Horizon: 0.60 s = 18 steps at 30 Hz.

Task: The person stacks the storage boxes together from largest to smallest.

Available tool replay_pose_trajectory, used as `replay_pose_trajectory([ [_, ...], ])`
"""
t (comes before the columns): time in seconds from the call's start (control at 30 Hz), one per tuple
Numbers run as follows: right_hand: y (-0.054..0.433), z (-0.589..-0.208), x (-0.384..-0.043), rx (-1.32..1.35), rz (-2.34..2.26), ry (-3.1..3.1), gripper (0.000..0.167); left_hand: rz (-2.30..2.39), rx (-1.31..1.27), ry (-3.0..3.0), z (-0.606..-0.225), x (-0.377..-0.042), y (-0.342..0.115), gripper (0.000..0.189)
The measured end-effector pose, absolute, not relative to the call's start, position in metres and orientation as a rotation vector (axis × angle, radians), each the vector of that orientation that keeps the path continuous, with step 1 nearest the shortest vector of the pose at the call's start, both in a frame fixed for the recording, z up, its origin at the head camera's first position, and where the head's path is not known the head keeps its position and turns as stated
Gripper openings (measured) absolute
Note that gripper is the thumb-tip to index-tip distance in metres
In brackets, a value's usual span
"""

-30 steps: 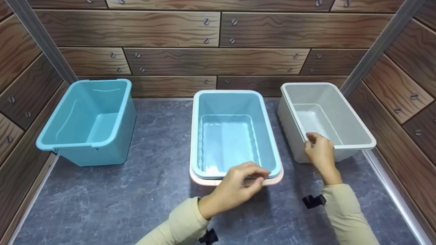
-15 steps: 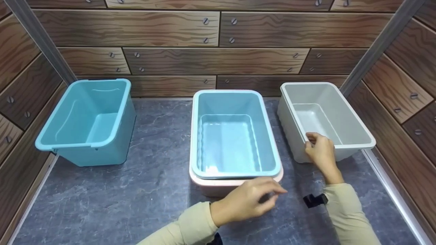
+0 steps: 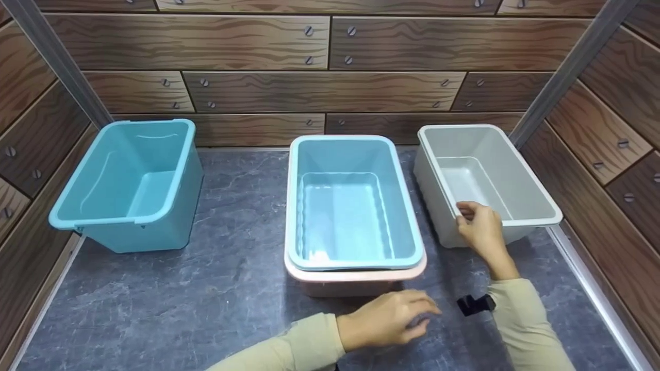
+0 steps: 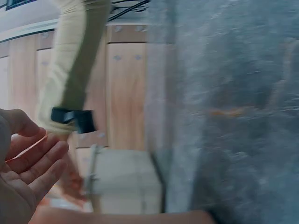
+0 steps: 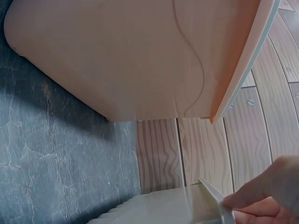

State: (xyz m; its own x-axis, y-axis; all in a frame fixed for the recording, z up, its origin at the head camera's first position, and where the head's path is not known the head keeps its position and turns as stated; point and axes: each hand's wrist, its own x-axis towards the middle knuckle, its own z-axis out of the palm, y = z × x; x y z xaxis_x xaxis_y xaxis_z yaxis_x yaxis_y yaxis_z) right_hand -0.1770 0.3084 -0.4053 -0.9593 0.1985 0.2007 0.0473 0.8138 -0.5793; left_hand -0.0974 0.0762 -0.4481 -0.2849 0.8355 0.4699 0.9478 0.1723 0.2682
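In the head view, a light blue plastic bin [image 3: 356, 264] sits nested inside a pink bin [image 3: 350, 288] at the centre. My left hand [image 3: 389, 319] hovers in front of this pair, touching neither; its fingers are loosely bent around nothing, as the left wrist view also shows. To the right, a grey bin [image 3: 433, 190] stands on the floor panel. My right hand [image 3: 482, 229] pinches its rim near the front left corner. In the right wrist view, the thumb [image 5: 247, 193] lies against that rim, and the side of the pink bin fills the top.
A turquoise bin [image 3: 121, 234] stands at the far left. Wood-patterned walls [image 3: 258, 46] close off the back and both sides. Grey posts rise at the two back corners. Dark marbled surface [image 3: 170, 304] extends in front of the bins.
My left hand has come off the front rim of the nested bins and moved toward me and slightly right. The right hand stays on the grey bin's rim.
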Motion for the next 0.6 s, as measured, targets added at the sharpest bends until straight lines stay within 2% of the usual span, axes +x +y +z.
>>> replay_pose_trajectory([
  [0.17, 0.307, -0.404, -0.177, -0.198, 0.887, -2.772, 0.033, -0.807, -1.726, -2.392, -0.464, -0.101, 0.084, 0.024],
  [0.6, 0.305, -0.403, -0.178, -0.201, 0.843, -2.785, 0.031, -0.996, -1.436, -2.677, -0.482, -0.11, 0.115, 0.029],
])
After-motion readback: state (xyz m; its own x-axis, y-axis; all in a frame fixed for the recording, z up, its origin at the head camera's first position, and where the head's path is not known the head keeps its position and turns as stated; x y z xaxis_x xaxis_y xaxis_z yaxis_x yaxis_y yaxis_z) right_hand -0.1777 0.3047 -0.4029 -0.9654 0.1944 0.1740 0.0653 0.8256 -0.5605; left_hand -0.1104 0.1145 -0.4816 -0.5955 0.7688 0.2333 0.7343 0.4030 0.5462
